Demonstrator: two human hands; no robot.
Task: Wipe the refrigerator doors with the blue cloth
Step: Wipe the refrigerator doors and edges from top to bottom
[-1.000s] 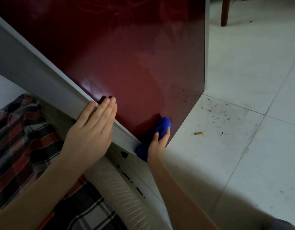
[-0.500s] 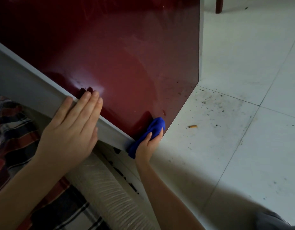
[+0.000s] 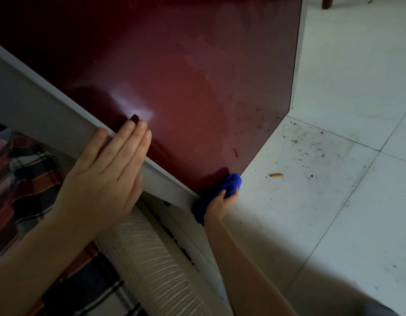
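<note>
Cloth first: your blue cloth (image 3: 229, 184) is bunched up in your right hand (image 3: 219, 205), down at the bottom corner of the red refrigerator door (image 3: 197, 76), right where the door comes close to the floor (image 3: 334, 201). Your right grip is curled tight around the cloth, with your fingers wrapped over it and some blue sticking out above and below your hand. The cloth is pressed against the door's low corner and its pale edge strip (image 3: 165, 181).

Your left hand (image 3: 106, 176) lies flat with the fingers straight and close together. The palm rests on the pale edge of the door, and the fingertips reach over onto the shiny red front. That grip is wide open and holds nothing.

The red door is shiny and has pale smears on it, with dark specks low down near the corner. A ribbed pale hose (image 3: 152, 270) lies under your left wrist, beside a checked red and dark cloth (image 3: 26, 179). The white tile floor has dirty marks and crumbs, and a small orange stub (image 3: 276, 175) lies near the cloth but apart from it. A dark wooden leg (image 3: 327, 2) shows at the top.
</note>
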